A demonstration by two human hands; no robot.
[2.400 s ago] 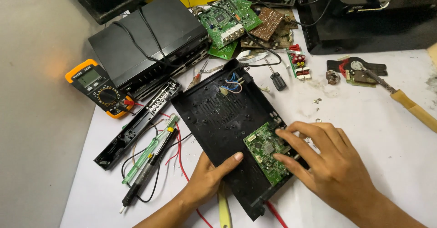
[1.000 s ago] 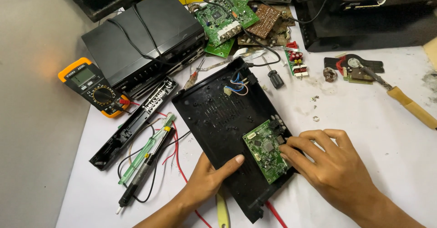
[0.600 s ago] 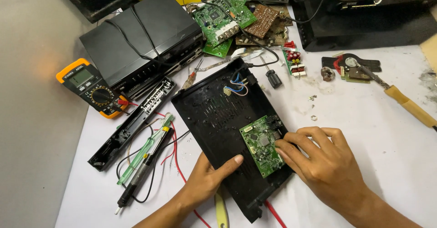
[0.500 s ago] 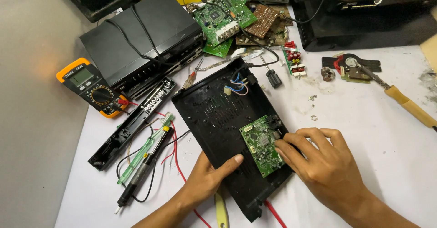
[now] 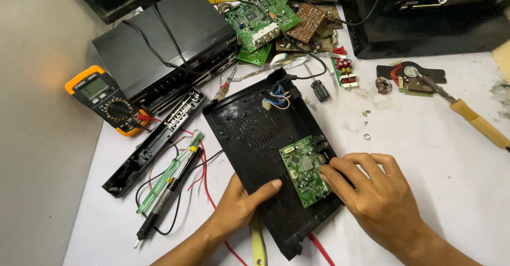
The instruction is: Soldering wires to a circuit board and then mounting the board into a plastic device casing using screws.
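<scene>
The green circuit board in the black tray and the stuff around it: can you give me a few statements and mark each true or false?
1. The right hand touches the green circuit board. True.
2. The left hand holds a screwdriver. False: it steadies the black tray at its near edge.
3. An orange meter lies left of the tray. True.
4. The board sits at the tray's far end, by the blue wires. False: it sits near the hands, apart from them.

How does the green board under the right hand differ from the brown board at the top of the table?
The green board sits inside the open black case, touched by the right hand; the brown board lies loose on a pile, untouched. The green one lies nearer the person. Both are bare circuit boards.
</scene>
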